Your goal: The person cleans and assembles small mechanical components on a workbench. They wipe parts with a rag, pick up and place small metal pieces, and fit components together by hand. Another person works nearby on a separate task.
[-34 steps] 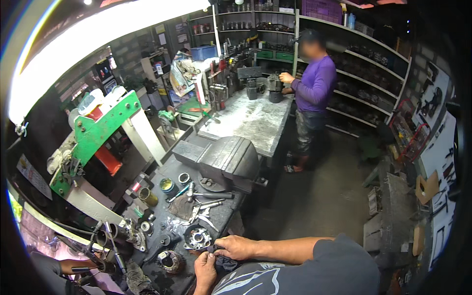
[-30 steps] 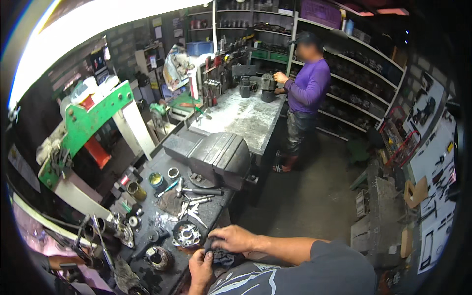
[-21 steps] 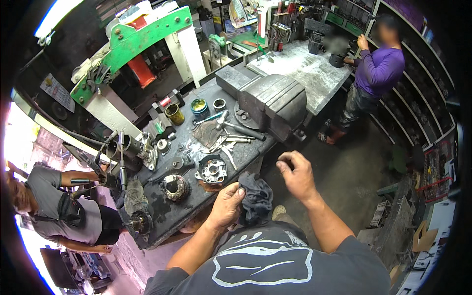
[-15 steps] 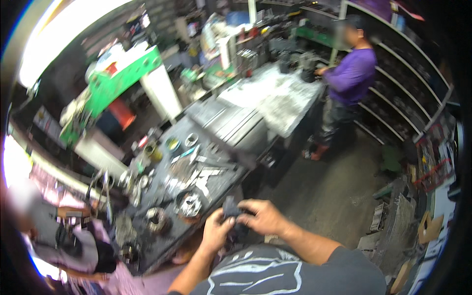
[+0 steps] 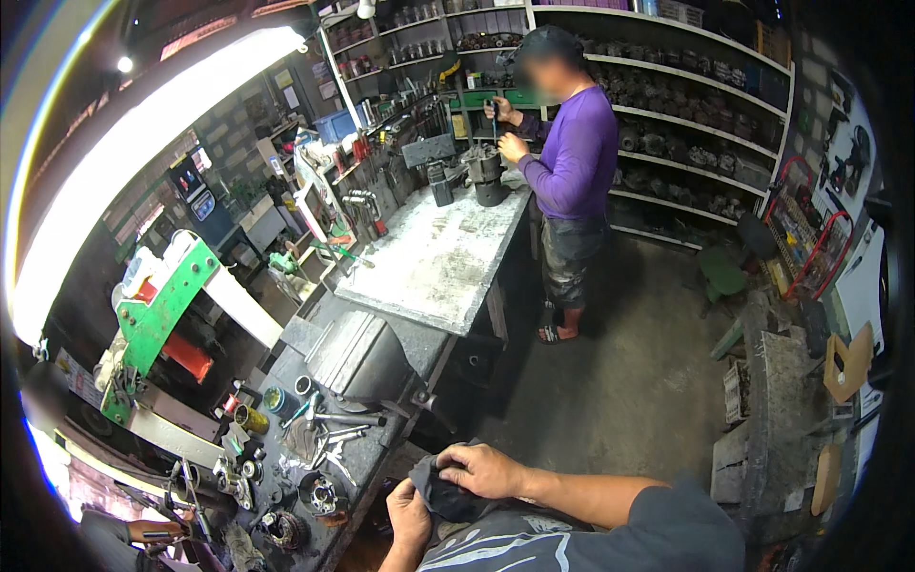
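Observation:
In front of my chest, a dark grey cloth (image 5: 444, 498) hangs between my two hands. My right hand (image 5: 484, 471) is on top of it, its fingers curled into a fold. My left hand (image 5: 408, 516) pinches the cloth's left edge, with the fingertips partly hidden. Whether anything is wrapped inside cannot be seen. Just left of my hands, the workbench (image 5: 381, 458) carries a round metal part (image 5: 322, 496) and a second ring-shaped part (image 5: 283, 530).
A bench vise (image 5: 357, 357) is mounted mid-bench, near several hand tools (image 5: 334, 439). Across the metal-topped table (image 5: 429, 257), a person in a purple shirt (image 5: 583, 143) works on an upright part. Loaded shelves (image 5: 686, 124) line the back. Another person's arm (image 5: 152, 531) shows lower left.
My view has swung up and steadied. The dark cloth now shows spread wider between my hands, and my right hand lies over it. The person in purple has raised a hand holding a tool.

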Available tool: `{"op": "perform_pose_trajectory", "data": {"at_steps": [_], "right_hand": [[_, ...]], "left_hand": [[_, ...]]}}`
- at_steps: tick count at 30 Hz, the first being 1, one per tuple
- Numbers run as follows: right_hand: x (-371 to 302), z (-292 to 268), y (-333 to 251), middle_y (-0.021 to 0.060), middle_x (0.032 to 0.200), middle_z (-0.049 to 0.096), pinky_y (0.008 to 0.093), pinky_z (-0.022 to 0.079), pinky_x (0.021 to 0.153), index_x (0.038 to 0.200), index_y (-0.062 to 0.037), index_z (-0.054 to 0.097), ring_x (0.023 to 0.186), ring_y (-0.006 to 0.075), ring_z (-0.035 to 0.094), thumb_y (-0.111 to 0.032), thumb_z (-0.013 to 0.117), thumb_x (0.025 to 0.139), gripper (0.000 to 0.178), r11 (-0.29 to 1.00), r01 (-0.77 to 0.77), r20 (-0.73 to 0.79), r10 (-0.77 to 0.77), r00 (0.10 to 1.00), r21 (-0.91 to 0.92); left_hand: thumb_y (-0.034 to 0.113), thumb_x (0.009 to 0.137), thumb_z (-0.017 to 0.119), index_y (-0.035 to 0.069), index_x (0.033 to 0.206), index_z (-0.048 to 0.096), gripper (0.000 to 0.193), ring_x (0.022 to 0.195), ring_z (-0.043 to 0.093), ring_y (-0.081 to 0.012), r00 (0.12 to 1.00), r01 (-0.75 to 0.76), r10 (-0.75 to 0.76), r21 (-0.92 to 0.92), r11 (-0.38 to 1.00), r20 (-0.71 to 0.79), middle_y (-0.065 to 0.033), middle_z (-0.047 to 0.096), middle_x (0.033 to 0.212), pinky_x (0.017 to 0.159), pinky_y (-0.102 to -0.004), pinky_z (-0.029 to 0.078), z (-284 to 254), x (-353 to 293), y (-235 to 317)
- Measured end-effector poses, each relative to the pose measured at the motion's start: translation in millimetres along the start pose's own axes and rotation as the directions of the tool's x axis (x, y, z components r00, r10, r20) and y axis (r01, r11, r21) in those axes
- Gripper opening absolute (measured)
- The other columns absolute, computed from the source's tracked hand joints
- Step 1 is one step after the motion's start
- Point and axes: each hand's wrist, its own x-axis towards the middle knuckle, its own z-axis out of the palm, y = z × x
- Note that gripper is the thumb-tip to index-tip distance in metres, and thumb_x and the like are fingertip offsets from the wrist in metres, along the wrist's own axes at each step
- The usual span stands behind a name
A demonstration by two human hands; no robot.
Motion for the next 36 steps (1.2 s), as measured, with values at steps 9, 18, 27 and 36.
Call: {"op": "perform_pose_trajectory", "data": {"at_steps": [9,18,27,36], "right_hand": [[-13,-2,16,0.025,0.106,0.078,0.0482,0.06,0.09,0.12,0.0018,0.074,0.105,0.0435,0.077,-0.014,0.078,0.097,0.029,0.988,0.049,-0.037,-0.055,0.998,-0.144],[24,-5,18,0.011,0.097,0.081,0.0327,0.063,0.076,0.108,0.003,0.078,0.084,0.0155,0.076,-0.007,0.073,0.105,0.012,0.918,-0.255,-0.153,0.311,0.938,0.304],[89,-29,18,0.0083,0.098,0.081,0.0293,0.061,0.07,0.111,0.001,0.078,0.079,0.0137,0.075,-0.024,0.075,0.108,0.025,0.77,-0.049,-0.328,0.327,0.886,0.636],[147,-85,7,0.0182,0.093,0.08,0.038,0.061,0.076,0.106,0.0033,0.079,0.083,0.0306,0.079,-0.01,0.079,0.099,0.015,0.965,0.143,0.005,-0.145,0.989,-0.22]], "left_hand": [[0.007,0.109,0.068,-0.007,0.123,0.078,0.022,0.096,0.071,-0.0104,0.991,0.048,-0.088,0.344,0.938,0.104,-0.0052,0.081,0.107,0.087,-0.0286,0.058,3,4,14],[0.017,0.112,0.06,-0.008,0.122,0.07,0.029,0.087,0.063,-0.0148,0.902,-0.169,0.256,0.261,0.95,-0.348,-0.0069,0.073,0.099,0.08,-0.0331,0.053,-61,69,80],[0.021,0.108,0.073,-0.007,0.167,0.035,0.076,0.114,0.068,-0.017,0.889,-0.114,0.141,0.089,0.99,-0.435,-0.0135,0.07,0.133,0.101,-0.0308,0.056,-169,221,155],[0.006,0.092,0.084,0.004,0.123,0.078,0.032,0.099,0.077,-0.0278,0.95,-0.313,0.206,0.696,0.646,0.236,-0.0147,0.08,0.11,0.09,-0.0385,0.06,9,162,123]]}}
